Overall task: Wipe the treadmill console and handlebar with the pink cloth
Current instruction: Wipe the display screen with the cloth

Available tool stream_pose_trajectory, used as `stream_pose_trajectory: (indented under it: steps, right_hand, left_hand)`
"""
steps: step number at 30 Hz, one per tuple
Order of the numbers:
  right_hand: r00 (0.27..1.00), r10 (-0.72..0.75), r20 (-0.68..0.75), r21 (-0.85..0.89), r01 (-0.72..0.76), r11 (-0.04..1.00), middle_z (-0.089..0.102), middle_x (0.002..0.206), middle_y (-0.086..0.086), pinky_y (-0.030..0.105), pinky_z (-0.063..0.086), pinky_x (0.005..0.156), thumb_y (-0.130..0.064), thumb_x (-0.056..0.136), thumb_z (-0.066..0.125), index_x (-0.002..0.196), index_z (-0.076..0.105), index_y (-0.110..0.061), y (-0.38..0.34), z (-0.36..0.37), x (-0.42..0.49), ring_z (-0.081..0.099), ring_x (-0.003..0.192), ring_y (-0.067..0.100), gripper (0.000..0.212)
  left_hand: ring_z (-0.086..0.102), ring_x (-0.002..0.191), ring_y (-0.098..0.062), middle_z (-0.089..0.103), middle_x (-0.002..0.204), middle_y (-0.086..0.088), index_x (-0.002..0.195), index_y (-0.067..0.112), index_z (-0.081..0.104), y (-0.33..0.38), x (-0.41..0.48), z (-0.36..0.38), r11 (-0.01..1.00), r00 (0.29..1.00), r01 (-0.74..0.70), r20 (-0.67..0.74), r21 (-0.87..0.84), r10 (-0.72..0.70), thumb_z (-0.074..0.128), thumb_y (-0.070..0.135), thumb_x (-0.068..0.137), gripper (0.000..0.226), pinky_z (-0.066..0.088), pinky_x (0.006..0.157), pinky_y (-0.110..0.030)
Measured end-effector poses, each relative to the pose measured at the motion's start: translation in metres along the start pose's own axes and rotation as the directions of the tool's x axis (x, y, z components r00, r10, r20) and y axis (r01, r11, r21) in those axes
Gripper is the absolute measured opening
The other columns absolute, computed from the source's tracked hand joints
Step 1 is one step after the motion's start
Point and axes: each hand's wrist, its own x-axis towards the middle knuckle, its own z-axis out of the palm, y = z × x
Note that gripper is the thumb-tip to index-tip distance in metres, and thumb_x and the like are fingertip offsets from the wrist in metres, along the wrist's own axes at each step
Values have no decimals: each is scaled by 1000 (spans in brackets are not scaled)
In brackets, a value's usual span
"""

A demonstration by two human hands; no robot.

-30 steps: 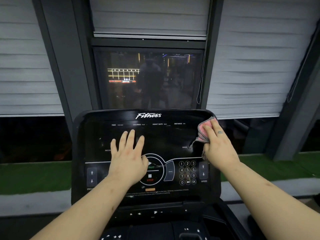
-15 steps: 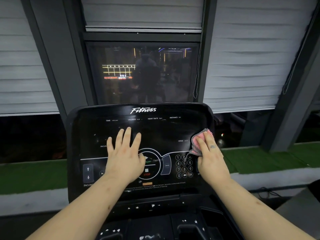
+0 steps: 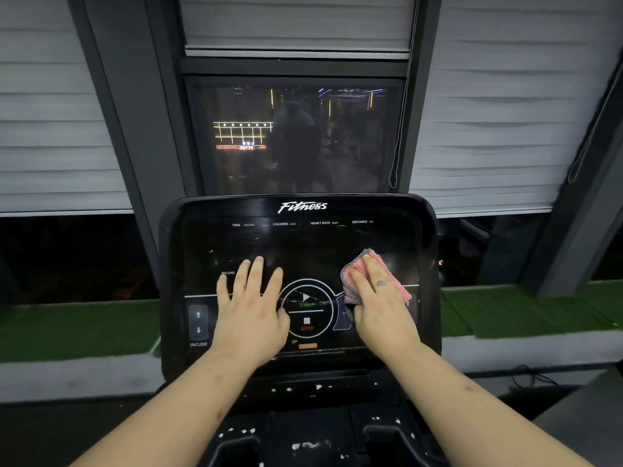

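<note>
**Pink cloth flat under the right hand**

Pink cloth lies on the black console, pinned beneath the right hand. That hand's fingers are straight and together, pressing down on the cloth rather than curling round it, and its edges show past the fingertips and on both sides. The left hand rests palm down on the panel, fingers spread and straight, holding nothing. Between the hands sits the START/STOP dial. Both forearms reach forward, bare.

A single head-worn view is given, aimed forward and down, close over the treadmill console, with the window seen beyond.
</note>
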Motion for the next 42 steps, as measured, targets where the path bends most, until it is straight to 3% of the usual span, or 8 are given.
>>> stream_pose_trajectory:
  steps: [7, 16, 22, 33, 42]
  right_hand:
    - [992, -123, 23, -14, 123, 992, 10, 173, 5, 49, 32, 123, -16, 91, 64, 160, 34, -22, -39, 21, 3, 17, 158, 29, 76]
    - [975, -222, -5, -67, 221, 973, 27, 168, 12, 49, 37, 120, -9, 76, 77, 154, 46, -18, -91, 41, 8, 28, 154, 28, 84]
    - [958, -282, 50, -92, 286, 954, 16, 171, 10, 49, 30, 123, -14, 86, 69, 158, 39, -18, -127, 59, 14, 14, 159, 25, 78]
    - [937, -339, 86, -49, 344, 938, 9, 173, 5, 48, 24, 126, -19, 94, 64, 161, 31, -23, -189, 77, 20, 9, 160, 23, 75]
    - [893, -433, 122, -20, 438, 899, 17, 172, 6, 47, 22, 127, -19, 93, 69, 159, 37, -22, -227, 101, 5, 14, 159, 25, 73]
  left_hand:
    - [-11, 159, -27, -7, 173, -7, 164, 33, 7, -27, -16, -3, 999, 998, 41, 54, 1, -41, 39, 49, 102, 72, -2, 127, -58]
    - [-7, 159, -27, -3, 173, -7, 165, 31, 12, -67, -27, -6, 996, 995, 89, 44, 2, -89, 41, 49, 100, 73, -2, 127, -58]
    - [-9, 159, -28, -6, 173, -8, 165, 32, 8, -89, -34, -10, 994, 992, 112, 52, 8, -112, 41, 49, 101, 74, -3, 126, -58]
    - [-5, 159, -28, -1, 173, -7, 164, 32, 11, -131, -49, -9, 989, 989, 146, 28, 7, -146, 44, 47, 100, 74, 1, 127, -59]
    - [-8, 159, -28, -5, 173, -8, 165, 31, 8, -158, -65, 1, 983, 981, 183, 67, 1, -183, 44, 45, 100, 75, -2, 127, -58]
